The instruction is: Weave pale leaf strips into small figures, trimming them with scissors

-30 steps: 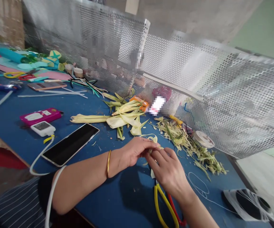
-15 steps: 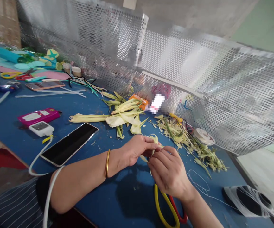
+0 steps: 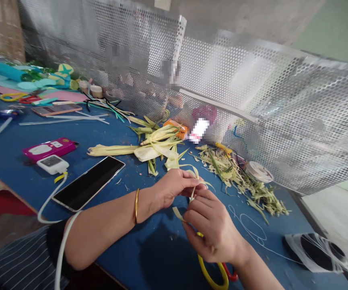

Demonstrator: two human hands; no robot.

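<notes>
My left hand (image 3: 178,187) is closed in a pinch on pale green corn husk strips (image 3: 195,173), whose thin ends curl out above the fingers. Close beside it, my right hand (image 3: 208,223) has its fingers curled, and a short flat husk strip (image 3: 178,214) sticks out to the left of them. Parts of the strips between the hands are hidden by the fingers. Under the right hand lie scissors with a yellow handle loop (image 3: 205,272) and a red one (image 3: 230,274), their blades out of sight. Whole corn husks (image 3: 152,151) lie beyond the hands.
Shredded husk scraps (image 3: 225,167) lie to the right, near a white tape roll (image 3: 258,172). A spool of white thread (image 3: 315,253) stands at the right edge, its thread trailing. At left are a phone (image 3: 89,183) and a pink power bank (image 3: 51,148). A perforated metal screen (image 3: 222,76) borders the back.
My right hand has drawn slightly down and away from the left, with its husk strip now showing more. The husk ends above my left hand stand out further.
</notes>
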